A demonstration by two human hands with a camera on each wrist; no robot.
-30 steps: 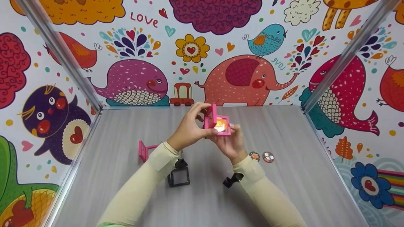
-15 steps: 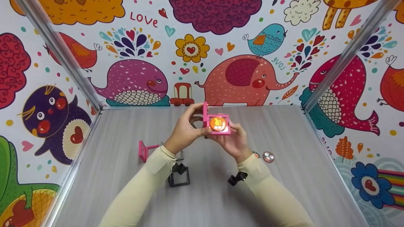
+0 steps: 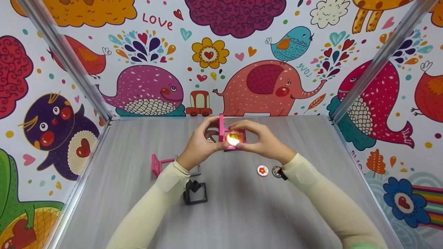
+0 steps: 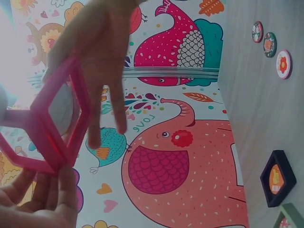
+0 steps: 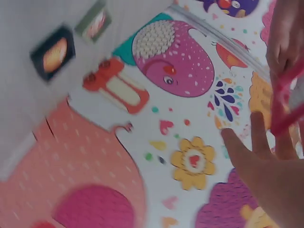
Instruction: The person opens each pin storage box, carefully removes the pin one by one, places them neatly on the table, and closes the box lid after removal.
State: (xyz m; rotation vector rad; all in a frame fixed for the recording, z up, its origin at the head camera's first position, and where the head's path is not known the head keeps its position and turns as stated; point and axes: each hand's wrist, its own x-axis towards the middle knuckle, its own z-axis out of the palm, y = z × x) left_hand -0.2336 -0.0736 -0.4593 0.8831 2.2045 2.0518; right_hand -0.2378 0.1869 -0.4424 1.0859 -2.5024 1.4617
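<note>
In the head view, a pink hinged display frame (image 3: 221, 128) is held above the table with its lid standing upright. A round, shiny orange badge (image 3: 234, 138) lies at its open half, against the clear film seen in the left wrist view. My left hand (image 3: 200, 140) grips the left side, thumb at the front and fingers behind. My right hand (image 3: 268, 140) pinches the right side between thumb and fingertips. Several of its fingers reach out straight in the left wrist view. Glare washes out part of the badge.
Another pink frame (image 3: 156, 166) stands open at left, near a black frame (image 3: 197, 193). A flower badge (image 3: 262, 171) lies at right beside a dark badge (image 3: 276, 172). The left wrist view shows a dark frame (image 4: 278, 178) with an orange badge and a green frame (image 4: 289, 217).
The lid has swung from leaning over the badge to upright. My right hand has shifted from beneath the frame to its right side, its forearm swinging right and uncovering the flower badge.
</note>
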